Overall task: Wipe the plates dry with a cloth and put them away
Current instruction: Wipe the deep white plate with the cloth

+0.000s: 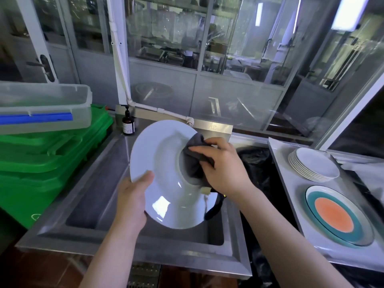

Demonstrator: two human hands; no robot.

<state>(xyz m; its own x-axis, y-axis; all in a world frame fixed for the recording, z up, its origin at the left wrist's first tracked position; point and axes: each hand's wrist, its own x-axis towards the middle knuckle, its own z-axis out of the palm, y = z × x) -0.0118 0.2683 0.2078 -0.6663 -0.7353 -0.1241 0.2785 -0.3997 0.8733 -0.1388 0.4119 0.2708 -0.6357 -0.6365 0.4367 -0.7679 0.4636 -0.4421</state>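
1. Overhead, from the head camera, a large white plate (166, 179) is held tilted above a steel sink (99, 204), its face turned toward the person.
2. It is glossy white with a very broad flat rim and a deep round well in the middle; bright window reflections sit on the lower rim.
3. The left hand (133, 202) grips the plate's lower-left edge, thumb laid across the front of the rim and the remaining fingers hidden behind it.
4. The right hand (220, 167) has its fingers curled around a bunched dark grey cloth (193, 163), pressing it into the right side of the well.
5. Part of the cloth hangs below the hand, where a pale tag and a dark loop trail over the plate's lower-right rim.
6. On the white counter (291, 204) to the right stands a stack of white plates (313, 165), and nearer the camera lies a single plate with an orange centre and teal ring (338, 217), apart from the stack.
7. A brown pump bottle (127, 121) stands at the back-left corner of the sink.
8. Green crates (41, 159) are stacked to the left, with a clear plastic tub (43, 107) bearing a blue strip resting on top of them.
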